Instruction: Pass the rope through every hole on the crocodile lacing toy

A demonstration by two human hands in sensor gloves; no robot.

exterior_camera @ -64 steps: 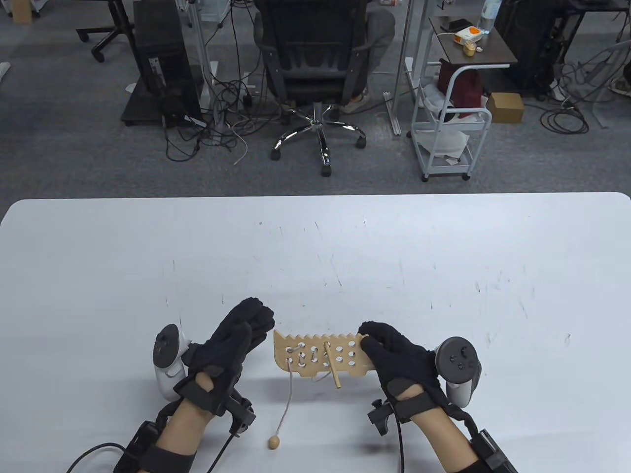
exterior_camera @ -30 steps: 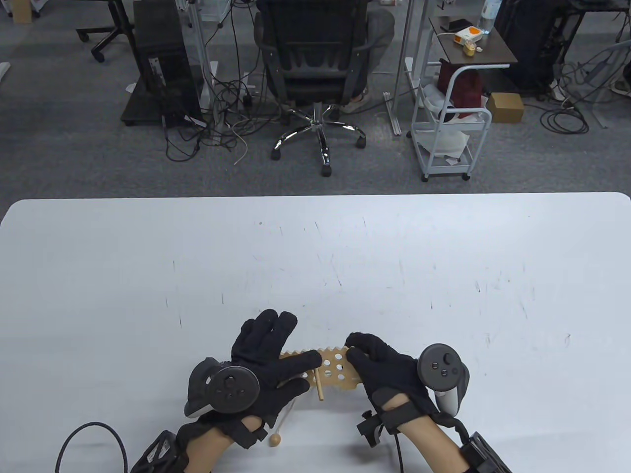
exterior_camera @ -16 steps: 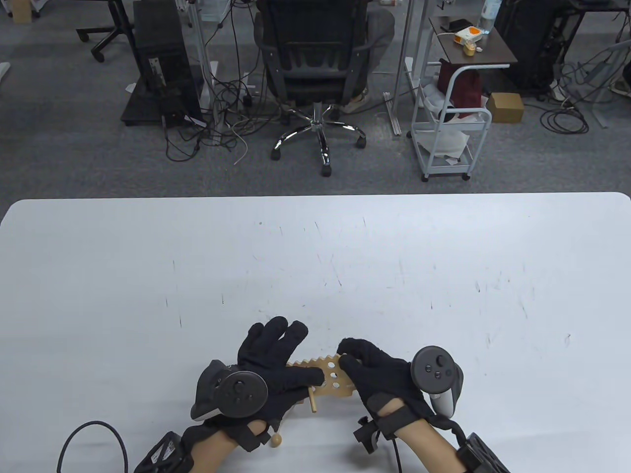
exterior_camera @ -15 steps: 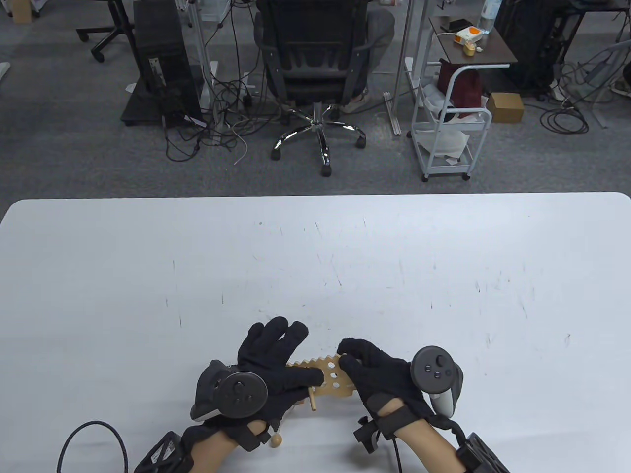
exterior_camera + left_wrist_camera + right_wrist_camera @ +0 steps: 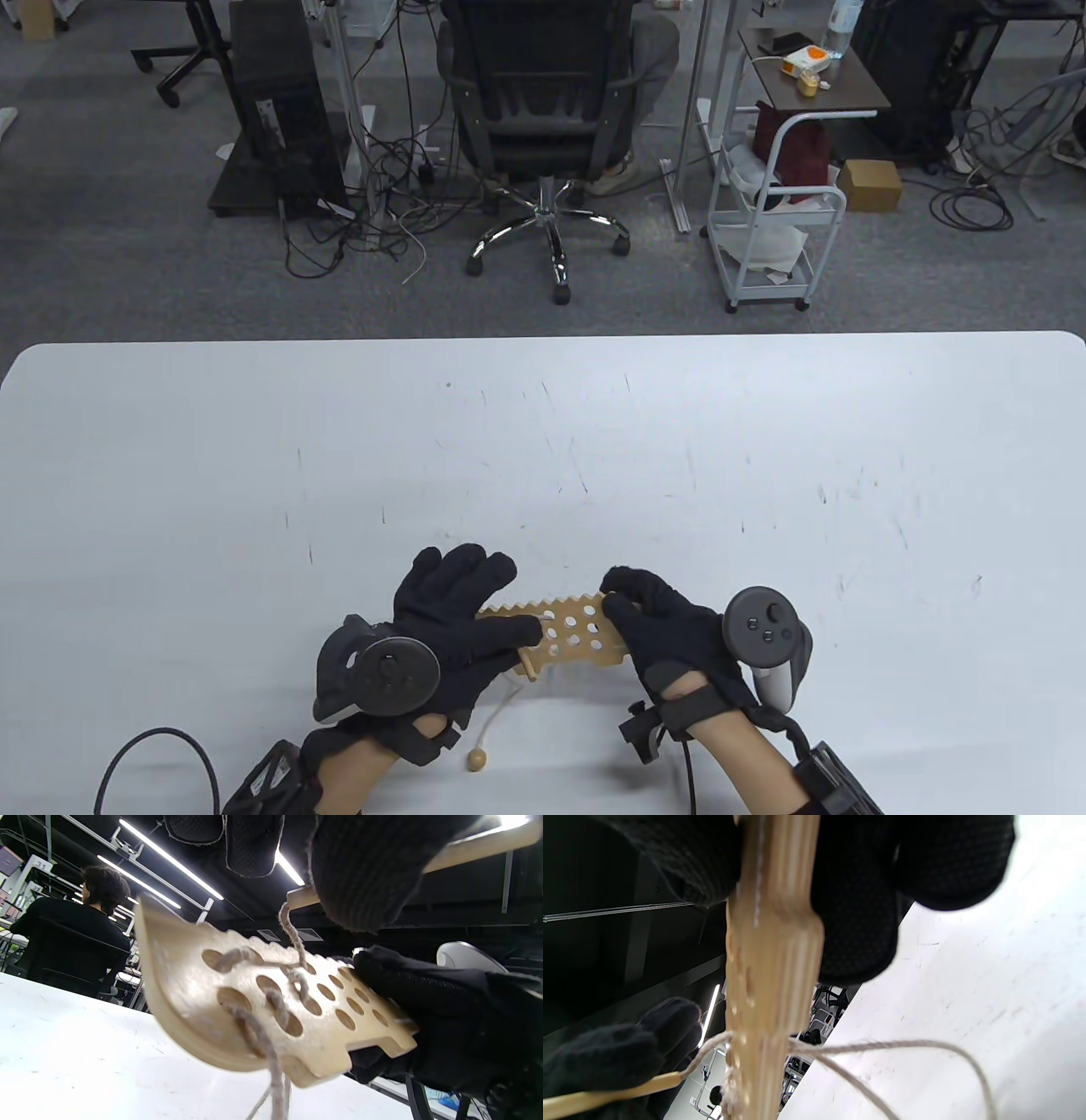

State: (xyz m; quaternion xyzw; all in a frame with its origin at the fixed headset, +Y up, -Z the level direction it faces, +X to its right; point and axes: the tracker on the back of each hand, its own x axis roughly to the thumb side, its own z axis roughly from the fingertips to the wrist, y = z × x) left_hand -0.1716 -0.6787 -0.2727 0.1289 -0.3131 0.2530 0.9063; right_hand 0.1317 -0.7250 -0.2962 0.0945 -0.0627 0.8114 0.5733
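Observation:
The wooden crocodile board (image 5: 577, 632) with several round holes is held just above the table. My right hand (image 5: 653, 611) grips its right end. My left hand (image 5: 458, 620) covers its left end and pinches the wooden needle (image 5: 528, 671) against the board. In the left wrist view the grey rope (image 5: 271, 1001) runs through a few holes near the board's (image 5: 182, 1001) rounded end and up to the needle (image 5: 301, 897). The rope's tail (image 5: 501, 709) hangs to a wooden bead (image 5: 476, 760) on the table. The right wrist view shows the board (image 5: 772, 963) edge-on with rope (image 5: 882, 1048) leaving it.
The white table (image 5: 543, 441) stretches wide beyond the hands. A black cable (image 5: 136, 755) loops at the near left edge. Past the table stand an office chair (image 5: 543, 127) and a white cart (image 5: 776, 238) on the floor.
My left hand came from the left of the board onto it and took the needle. Both hands and the board dipped toward me, then shifted back out and slightly right.

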